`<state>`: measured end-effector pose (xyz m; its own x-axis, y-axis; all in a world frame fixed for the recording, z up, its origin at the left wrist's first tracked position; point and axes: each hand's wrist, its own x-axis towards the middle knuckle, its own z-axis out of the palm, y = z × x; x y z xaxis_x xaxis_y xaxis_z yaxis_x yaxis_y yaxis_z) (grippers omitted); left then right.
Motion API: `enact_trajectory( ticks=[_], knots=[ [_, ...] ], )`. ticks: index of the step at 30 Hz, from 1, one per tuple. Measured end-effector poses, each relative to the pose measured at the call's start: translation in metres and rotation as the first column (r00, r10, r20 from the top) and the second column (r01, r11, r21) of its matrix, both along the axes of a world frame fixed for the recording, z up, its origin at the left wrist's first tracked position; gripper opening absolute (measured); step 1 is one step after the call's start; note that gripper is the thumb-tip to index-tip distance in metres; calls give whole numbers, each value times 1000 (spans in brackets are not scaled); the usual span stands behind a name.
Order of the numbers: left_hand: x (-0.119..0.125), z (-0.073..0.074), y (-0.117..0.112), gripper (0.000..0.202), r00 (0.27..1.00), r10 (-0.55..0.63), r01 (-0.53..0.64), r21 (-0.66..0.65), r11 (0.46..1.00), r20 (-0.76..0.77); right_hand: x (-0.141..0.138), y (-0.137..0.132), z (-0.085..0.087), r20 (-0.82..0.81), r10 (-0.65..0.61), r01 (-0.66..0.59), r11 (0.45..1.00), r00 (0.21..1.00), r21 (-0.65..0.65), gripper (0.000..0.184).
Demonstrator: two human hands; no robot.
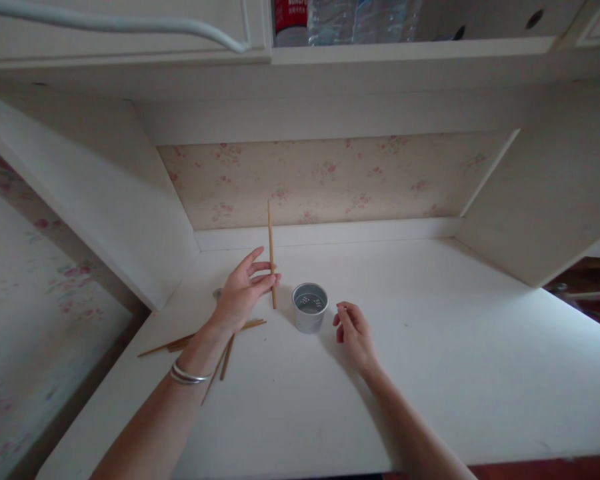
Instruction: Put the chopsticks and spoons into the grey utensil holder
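Over the white tabletop [480,347], the left hand [243,290] has its grip clamped near the lower end of an upright chopstick [271,233], apparently to steady it; the right hand [356,333] curls loosely, and whether its fingers meet cannot be told. A metal cup [309,322] stands between them, seemingly for easy reach. Counted: one cup, one held chopstick, at least four loose chopsticks [228,358], partly hidden.

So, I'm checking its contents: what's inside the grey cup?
Inside the grey cup, two clusters of small pale dots show; no contents can be made out. Its near wall hides what lies directly behind it.
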<state>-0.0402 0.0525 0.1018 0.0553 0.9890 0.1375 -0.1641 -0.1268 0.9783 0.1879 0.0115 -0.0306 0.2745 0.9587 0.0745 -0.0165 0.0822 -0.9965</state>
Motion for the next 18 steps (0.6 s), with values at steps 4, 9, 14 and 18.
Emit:
enact_trajectory(
  ticks=[4, 9, 14, 18],
  knots=[
    [27, 11, 12, 43, 997, -59, 60, -20, 998, 43, 0, 0, 0, -3, -8, 8, 1000, 1000, 5, 40],
    [50, 11, 26, 34, 996, -79, 78, 32, 996, 31, 1, 1, 0, -17, -4, 4, 1000, 1000, 8, 41],
    [57, -12, 36, 34, 981, -25, 48, 113, 992, -194, 0, 0, 3, -21, -3, 3, 1000, 1000, 5, 40],
    [57, -35, 37, 36, 908, 3, 59, 134, 989, -418, 0, -1, 6, -17, -1, 1, 1000, 1000, -3, 40]
  ],
)
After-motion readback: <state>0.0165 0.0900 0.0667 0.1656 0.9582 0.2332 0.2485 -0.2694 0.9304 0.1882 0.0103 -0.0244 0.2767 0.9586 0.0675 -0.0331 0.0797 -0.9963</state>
